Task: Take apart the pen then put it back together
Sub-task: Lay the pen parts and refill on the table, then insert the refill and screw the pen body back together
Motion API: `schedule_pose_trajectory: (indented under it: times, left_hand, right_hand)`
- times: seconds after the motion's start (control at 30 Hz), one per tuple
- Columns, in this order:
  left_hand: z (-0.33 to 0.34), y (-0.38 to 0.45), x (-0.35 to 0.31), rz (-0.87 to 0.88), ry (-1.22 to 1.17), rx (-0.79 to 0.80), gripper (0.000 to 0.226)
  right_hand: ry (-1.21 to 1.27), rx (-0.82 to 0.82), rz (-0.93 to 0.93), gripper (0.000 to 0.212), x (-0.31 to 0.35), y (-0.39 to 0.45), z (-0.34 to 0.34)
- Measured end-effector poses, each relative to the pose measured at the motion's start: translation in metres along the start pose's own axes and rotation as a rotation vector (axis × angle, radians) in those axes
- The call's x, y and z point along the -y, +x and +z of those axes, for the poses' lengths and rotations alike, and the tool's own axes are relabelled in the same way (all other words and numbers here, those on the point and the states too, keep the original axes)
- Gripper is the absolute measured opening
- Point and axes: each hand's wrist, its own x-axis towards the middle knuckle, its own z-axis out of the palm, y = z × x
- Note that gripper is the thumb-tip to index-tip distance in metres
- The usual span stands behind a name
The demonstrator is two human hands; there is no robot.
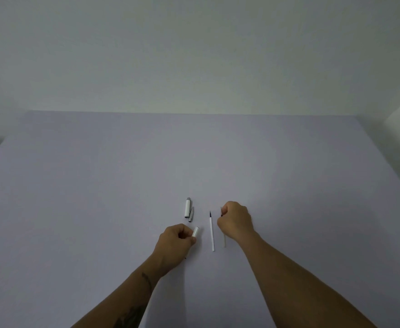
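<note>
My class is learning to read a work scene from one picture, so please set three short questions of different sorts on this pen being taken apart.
1. True or false: the white cap lies on the table, in neither hand.
2. Which hand holds the short white barrel piece?
A. left hand
B. right hand
C. neither
3. Fill the gap: the thin refill with the dark tip lies on the table ____ the two hands.

Key
1. True.
2. A.
3. Between.
</note>
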Motion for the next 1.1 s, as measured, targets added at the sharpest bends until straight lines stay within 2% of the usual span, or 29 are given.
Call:
schedule_pose_trajectory:
  times: [0.33,0.63,0.77,0.83,0.97,1.1]
  left_hand:
    - [0.001,0.004,0.005,-0.008,-0.004,0.001,0.011]
    - [-0.004,0.001,0.011,0.007,-0.048,-0.005,0.010]
    - [-0.009,-0.004,0.014,0.014,-0.052,0.000,0.013]
    - [-0.013,-0.007,0.017,0.014,-0.047,-0.001,0.013]
    - [-0.021,-0.011,0.023,0.008,-0.046,-0.001,0.012]
    - [-0.025,-0.013,0.027,0.015,-0.032,-0.001,0.013]
  right_hand:
    - [-0.065,-0.027,-0.051,0.016,-0.002,0.000,0.005]
    - [-0.105,-0.065,-0.063,0.007,-0.002,-0.026,0.019]
    - [-0.268,-0.064,-0.066,0.022,0.008,-0.031,0.034]
    - [-0.305,-0.079,-0.064,0.022,0.011,-0.031,0.038]
    - [-0.310,-0.089,-0.012,0.020,0.015,-0.032,0.045]
    - [-0.274,-0.061,0.041,0.029,0.018,-0.035,0.047]
